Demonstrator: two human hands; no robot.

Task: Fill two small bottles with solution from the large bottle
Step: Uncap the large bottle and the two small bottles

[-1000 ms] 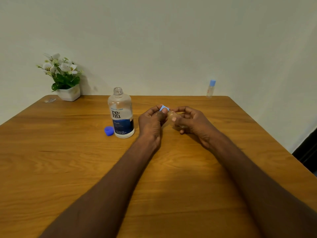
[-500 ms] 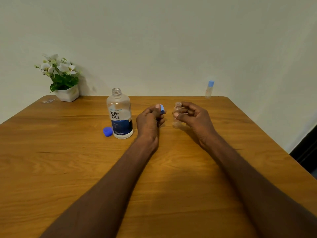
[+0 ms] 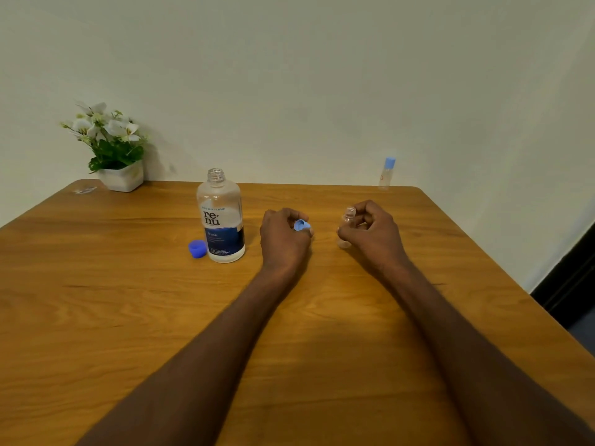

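A wide wooden table (image 3: pixel 128 317) stands against a pale wall, and a person's two bare forearms stretch across it from the near edge. At the far left corner sits a white pot of white flowers (image 3: pixel 111 146). Near the middle of the table, left of the hands, the large bottle (image 3: pixel 221 217) of solution stands upright with its neck uncapped, and its dark blue cap (image 3: pixel 197 248) lies on the wood just beside its base. The left hand (image 3: pixel 283 239) is curled, pinching a small light blue cap (image 3: pixel 301 225) between fingers and thumb. A little apart, the right hand (image 3: pixel 373 230) grips a small clear bottle (image 3: pixel 346 226), upright and uncapped, its base close to the tabletop. At the far edge by the wall, well apart from both hands, a second small bottle (image 3: pixel 386 173) stands with its light blue top on.
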